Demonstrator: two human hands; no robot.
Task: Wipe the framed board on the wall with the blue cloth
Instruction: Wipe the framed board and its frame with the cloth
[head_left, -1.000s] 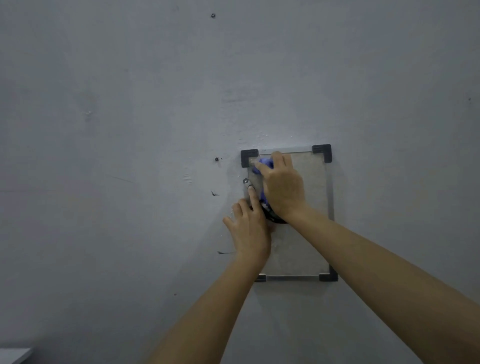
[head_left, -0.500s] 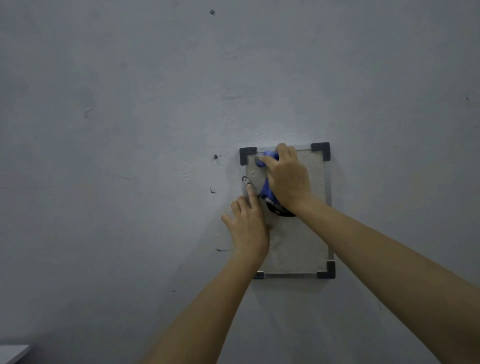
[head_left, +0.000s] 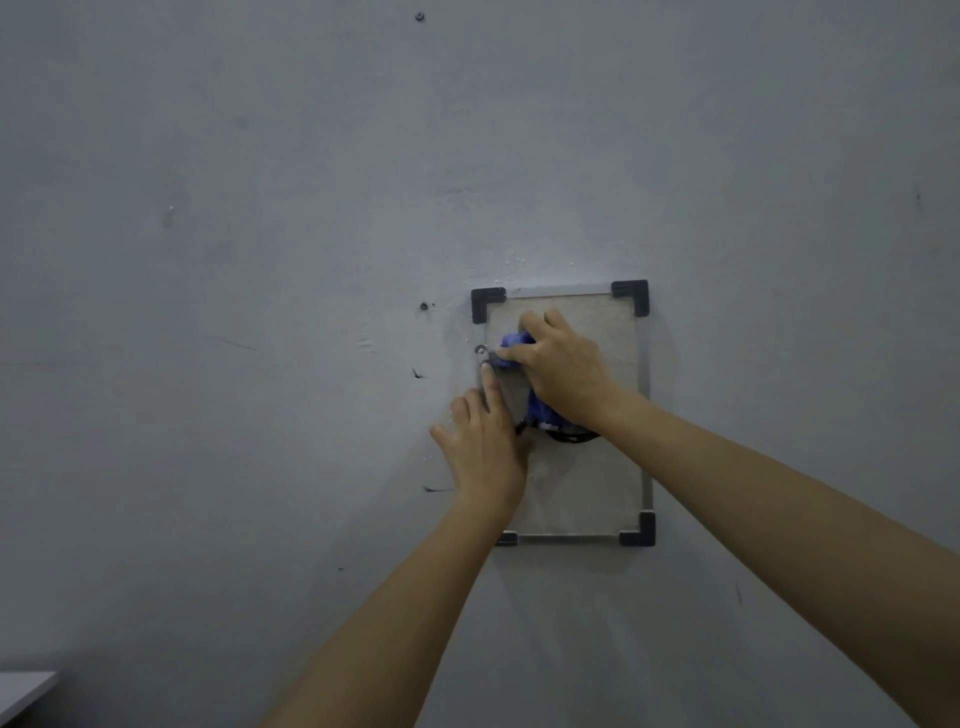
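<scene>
A small framed board (head_left: 587, 488) with a pale grey face and black corner caps hangs on the grey wall. My right hand (head_left: 563, 369) presses a bunched blue cloth (head_left: 517, 343) flat against the board's upper left part; most of the cloth is hidden under the palm, and a dark loop hangs below the wrist. My left hand (head_left: 485, 447) lies flat with fingers spread on the board's left edge, its index finger pointing up beside a small metal fixing (head_left: 481, 349).
The grey wall (head_left: 260, 260) fills the view, with a screw (head_left: 424, 306) left of the board, another screw (head_left: 420, 16) near the top, and a few dark marks. A pale surface corner (head_left: 23, 688) shows at the bottom left.
My right hand has slid the cloth down from the board's top left corner to a spot lower on the left side. My left hand has stayed on the left edge.
</scene>
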